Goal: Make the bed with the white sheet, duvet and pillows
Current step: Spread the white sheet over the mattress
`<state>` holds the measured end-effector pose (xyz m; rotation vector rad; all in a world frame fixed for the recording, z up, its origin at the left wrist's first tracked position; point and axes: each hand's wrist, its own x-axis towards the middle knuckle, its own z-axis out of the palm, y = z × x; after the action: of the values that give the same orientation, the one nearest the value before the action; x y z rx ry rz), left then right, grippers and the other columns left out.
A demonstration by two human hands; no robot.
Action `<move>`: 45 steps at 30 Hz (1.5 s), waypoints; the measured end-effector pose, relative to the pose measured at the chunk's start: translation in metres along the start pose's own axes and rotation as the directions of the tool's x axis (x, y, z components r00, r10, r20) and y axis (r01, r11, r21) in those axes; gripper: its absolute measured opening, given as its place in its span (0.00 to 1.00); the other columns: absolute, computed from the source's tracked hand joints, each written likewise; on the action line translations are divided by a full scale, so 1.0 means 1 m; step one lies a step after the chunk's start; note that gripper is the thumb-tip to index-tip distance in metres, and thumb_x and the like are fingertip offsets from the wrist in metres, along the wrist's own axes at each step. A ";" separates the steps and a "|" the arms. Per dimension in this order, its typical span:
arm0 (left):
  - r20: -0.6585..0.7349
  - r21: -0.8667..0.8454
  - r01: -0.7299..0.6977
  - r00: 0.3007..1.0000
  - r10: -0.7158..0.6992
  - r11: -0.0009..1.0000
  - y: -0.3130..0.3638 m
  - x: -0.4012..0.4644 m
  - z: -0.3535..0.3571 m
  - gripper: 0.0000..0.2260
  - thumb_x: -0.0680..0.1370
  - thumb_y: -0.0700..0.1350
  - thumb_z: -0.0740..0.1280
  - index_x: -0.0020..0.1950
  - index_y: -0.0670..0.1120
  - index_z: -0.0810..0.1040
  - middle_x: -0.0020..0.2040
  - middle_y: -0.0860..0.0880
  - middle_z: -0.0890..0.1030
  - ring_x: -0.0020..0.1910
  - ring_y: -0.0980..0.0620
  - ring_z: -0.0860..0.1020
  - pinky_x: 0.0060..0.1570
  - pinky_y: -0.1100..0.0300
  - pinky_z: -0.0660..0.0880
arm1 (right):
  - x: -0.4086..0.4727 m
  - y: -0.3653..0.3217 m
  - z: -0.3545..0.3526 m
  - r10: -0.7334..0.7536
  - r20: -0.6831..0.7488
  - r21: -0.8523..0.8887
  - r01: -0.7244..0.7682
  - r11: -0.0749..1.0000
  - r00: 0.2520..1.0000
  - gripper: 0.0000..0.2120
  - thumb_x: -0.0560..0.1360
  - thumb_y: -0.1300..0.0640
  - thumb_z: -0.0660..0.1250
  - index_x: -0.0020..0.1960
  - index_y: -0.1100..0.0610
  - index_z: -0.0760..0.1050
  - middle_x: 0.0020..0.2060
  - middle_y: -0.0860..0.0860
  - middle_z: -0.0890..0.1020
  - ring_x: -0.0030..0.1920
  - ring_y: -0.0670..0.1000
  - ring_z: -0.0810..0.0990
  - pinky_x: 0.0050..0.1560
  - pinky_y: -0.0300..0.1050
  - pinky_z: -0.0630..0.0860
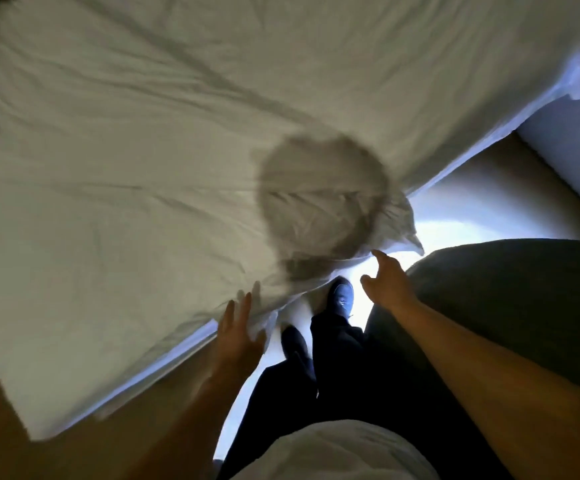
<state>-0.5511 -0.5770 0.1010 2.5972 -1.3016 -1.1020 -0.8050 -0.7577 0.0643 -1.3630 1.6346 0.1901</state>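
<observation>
Shoes (342, 299) beside sheet (143, 168) (wrinkled)

White wrinkled fabric sheets spread over the bed: one (143, 168)
Bare hands with open, spread fingers: two, the left hand (238, 336) and the right hand (387, 284)
Bare forearms: two
Dark blue lace-up shoes: two, one (341, 297) ahead of the other (293, 341)
Dark trouser legs: two (337, 362)
Round head shadows on the sheet: one (319, 206)
Grey rounded cushioned shapes at right: one (510, 306)
</observation>
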 end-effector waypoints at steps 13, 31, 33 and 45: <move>-0.365 -0.066 -0.133 0.925 0.101 0.989 -0.151 0.020 0.206 0.44 0.71 0.50 0.77 0.80 0.50 0.55 0.81 0.40 0.51 0.78 0.37 0.56 0.67 0.38 0.68 | 0.034 0.082 0.216 -0.424 -0.075 -0.209 0.402 0.892 0.902 0.36 0.76 0.56 0.69 0.79 0.47 0.55 0.80 0.50 0.53 0.77 0.53 0.56 0.69 0.40 0.58; -0.827 0.410 -0.057 0.397 0.397 0.910 -0.229 0.111 0.295 0.39 0.69 0.30 0.57 0.78 0.54 0.62 0.80 0.38 0.49 0.78 0.31 0.49 0.69 0.32 0.61 | 0.186 0.139 0.295 -0.931 -0.242 -0.591 0.720 0.364 0.272 0.48 0.67 0.50 0.75 0.79 0.45 0.51 0.80 0.54 0.51 0.77 0.62 0.56 0.70 0.63 0.61; -0.813 0.386 -0.051 0.453 0.366 0.921 -0.225 0.102 0.298 0.42 0.66 0.31 0.55 0.80 0.53 0.59 0.81 0.38 0.47 0.79 0.33 0.47 0.71 0.35 0.60 | 0.187 0.145 0.295 -0.938 -0.233 -0.595 0.725 0.346 0.257 0.49 0.66 0.50 0.75 0.79 0.43 0.51 0.80 0.54 0.50 0.77 0.61 0.55 0.69 0.63 0.61; -0.726 0.272 -0.052 0.644 0.241 0.961 -0.178 0.021 0.302 0.48 0.67 0.33 0.62 0.80 0.60 0.45 0.79 0.40 0.58 0.71 0.35 0.69 0.57 0.46 0.75 | 0.186 0.180 0.274 -0.966 -0.060 -0.784 0.587 0.203 0.253 0.49 0.62 0.50 0.77 0.78 0.45 0.58 0.80 0.56 0.53 0.78 0.59 0.54 0.70 0.67 0.55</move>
<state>-0.6034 -0.3955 -0.1950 2.5281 -1.3949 0.2216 -0.7835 -0.6415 -0.2934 -2.9460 0.9181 -0.4490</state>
